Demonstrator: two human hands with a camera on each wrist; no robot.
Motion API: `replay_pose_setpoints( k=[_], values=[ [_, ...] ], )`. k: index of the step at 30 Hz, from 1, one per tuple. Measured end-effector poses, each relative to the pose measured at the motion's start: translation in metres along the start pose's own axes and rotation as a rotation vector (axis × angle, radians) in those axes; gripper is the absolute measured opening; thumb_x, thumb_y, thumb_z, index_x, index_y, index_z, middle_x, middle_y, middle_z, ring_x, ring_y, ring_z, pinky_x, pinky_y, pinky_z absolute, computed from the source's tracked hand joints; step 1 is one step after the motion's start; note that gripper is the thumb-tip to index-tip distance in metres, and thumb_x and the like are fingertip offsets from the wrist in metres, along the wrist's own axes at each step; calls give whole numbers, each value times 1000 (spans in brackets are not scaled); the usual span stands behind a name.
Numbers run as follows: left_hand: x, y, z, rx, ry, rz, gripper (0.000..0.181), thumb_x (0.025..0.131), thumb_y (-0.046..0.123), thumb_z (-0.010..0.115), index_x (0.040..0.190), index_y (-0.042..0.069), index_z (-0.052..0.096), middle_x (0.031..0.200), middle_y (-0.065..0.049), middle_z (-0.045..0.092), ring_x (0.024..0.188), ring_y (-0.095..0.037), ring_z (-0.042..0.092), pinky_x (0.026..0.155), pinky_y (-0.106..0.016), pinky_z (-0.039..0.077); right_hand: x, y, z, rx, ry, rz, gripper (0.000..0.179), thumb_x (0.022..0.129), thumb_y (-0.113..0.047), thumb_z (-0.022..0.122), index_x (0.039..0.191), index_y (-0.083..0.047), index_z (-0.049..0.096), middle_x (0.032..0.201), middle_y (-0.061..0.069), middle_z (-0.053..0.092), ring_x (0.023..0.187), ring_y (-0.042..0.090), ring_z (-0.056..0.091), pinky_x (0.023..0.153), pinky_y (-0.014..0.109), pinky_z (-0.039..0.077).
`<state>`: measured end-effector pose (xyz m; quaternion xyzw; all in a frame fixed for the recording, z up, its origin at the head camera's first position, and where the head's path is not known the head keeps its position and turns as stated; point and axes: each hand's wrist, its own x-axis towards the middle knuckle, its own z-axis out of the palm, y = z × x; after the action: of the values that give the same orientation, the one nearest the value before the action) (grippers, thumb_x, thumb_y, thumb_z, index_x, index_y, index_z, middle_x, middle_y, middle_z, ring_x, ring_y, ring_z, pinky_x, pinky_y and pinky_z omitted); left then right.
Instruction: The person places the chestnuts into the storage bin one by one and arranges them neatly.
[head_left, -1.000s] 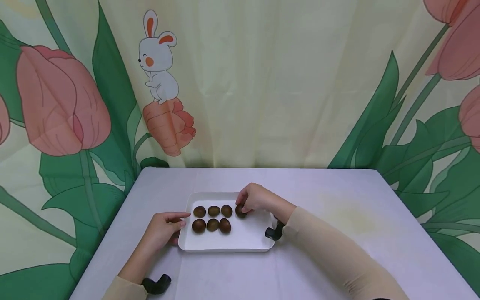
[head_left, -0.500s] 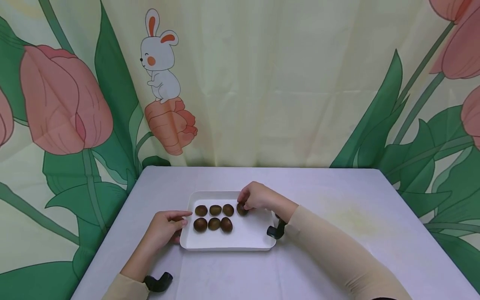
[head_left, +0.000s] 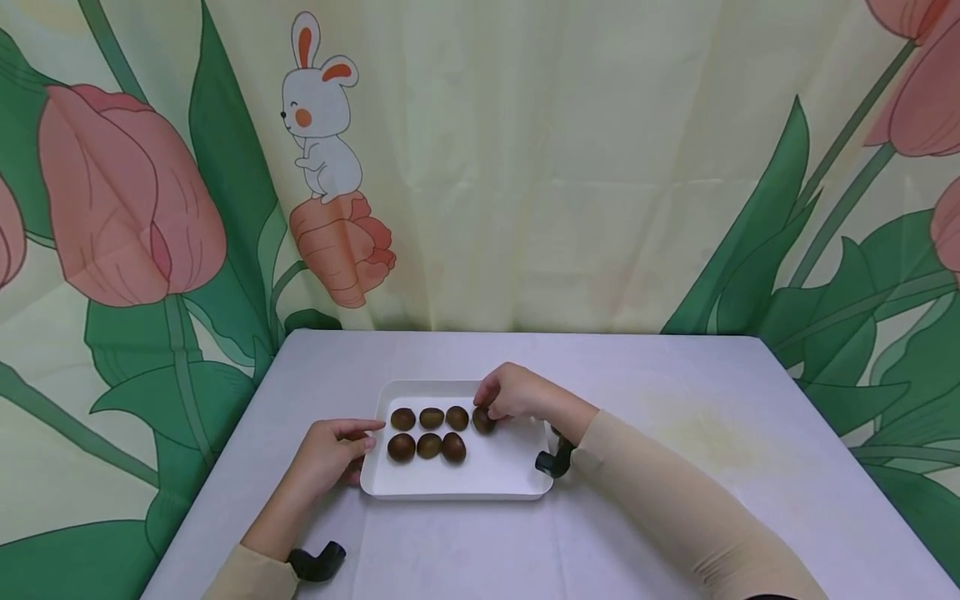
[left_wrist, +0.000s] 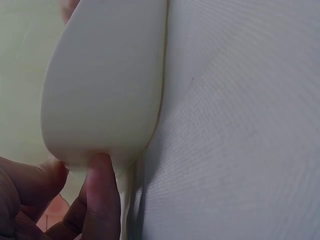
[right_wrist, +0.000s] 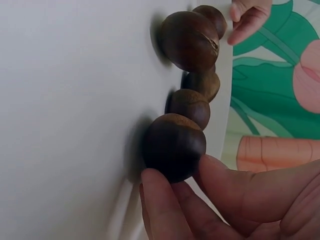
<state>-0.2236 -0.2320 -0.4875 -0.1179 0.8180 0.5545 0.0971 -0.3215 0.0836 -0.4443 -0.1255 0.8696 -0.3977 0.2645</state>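
Several brown chestnuts (head_left: 453, 448) lie in two rows on a white rectangular tray (head_left: 502, 482). My right hand (head_left: 512, 393) pinches one chestnut (right_wrist: 174, 147) between thumb and fingertips, at the right end of the far row. In the right wrist view that chestnut sits close to the tray's surface, with other chestnuts (right_wrist: 190, 42) beyond it. At the tray's left end, my left hand (head_left: 326, 454) touches the outside of the rim with its forefinger and thumb extended. The left wrist view shows its fingertips against the tray's end wall (left_wrist: 105, 100).
A white cloth (head_left: 637, 517) covers the table under the tray. Black curved wrist pieces (head_left: 318, 562) stick out from both wrists, the right one overlapping the tray's right edge. A curtain (head_left: 525, 167) printed with tulips and a rabbit hangs behind the table.
Both hands, the tray and the chestnuts keep their places relative to each other. Only the head view has shifted slightly.
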Motion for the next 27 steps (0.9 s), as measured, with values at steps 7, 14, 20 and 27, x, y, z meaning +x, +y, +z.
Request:
replay_pose_setpoints(
  k=[7, 14, 20, 27],
  values=[
    [0, 1, 0, 13, 6, 1, 32, 98, 4, 75, 129, 10, 79, 116, -16, 72, 79, -20, 69, 61, -35, 63, -4, 2, -10, 31, 9, 16, 28, 88, 13, 70, 109, -2, 80, 108, 9, 81, 89, 16, 71, 80, 35, 67],
    [0, -1, 1, 8, 8, -2, 32, 98, 4, 75, 129, 10, 79, 117, -16, 71, 79, -20, 69, 61, -35, 63, -16, 5, -26, 47, 18, 17, 30, 92, 13, 69, 118, 1, 77, 120, 15, 79, 105, 23, 75, 82, 35, 68],
    [0, -3, 1, -5, 3, 1, 33, 98, 3, 75, 130, 10, 79, 115, -16, 70, 79, -20, 70, 61, -35, 63, -35, 11, -39, 72, 16, -10, 32, 91, 14, 68, 122, 5, 75, 127, 23, 76, 103, 26, 75, 79, 34, 67],
    [1, -2, 1, 5, 3, 3, 32, 98, 4, 75, 129, 11, 79, 116, -16, 70, 79, -19, 70, 61, -35, 63, -56, 24, -52, 69, 35, -24, 30, 92, 11, 71, 121, 6, 75, 125, 25, 75, 91, 24, 76, 76, 32, 67]
  ],
)
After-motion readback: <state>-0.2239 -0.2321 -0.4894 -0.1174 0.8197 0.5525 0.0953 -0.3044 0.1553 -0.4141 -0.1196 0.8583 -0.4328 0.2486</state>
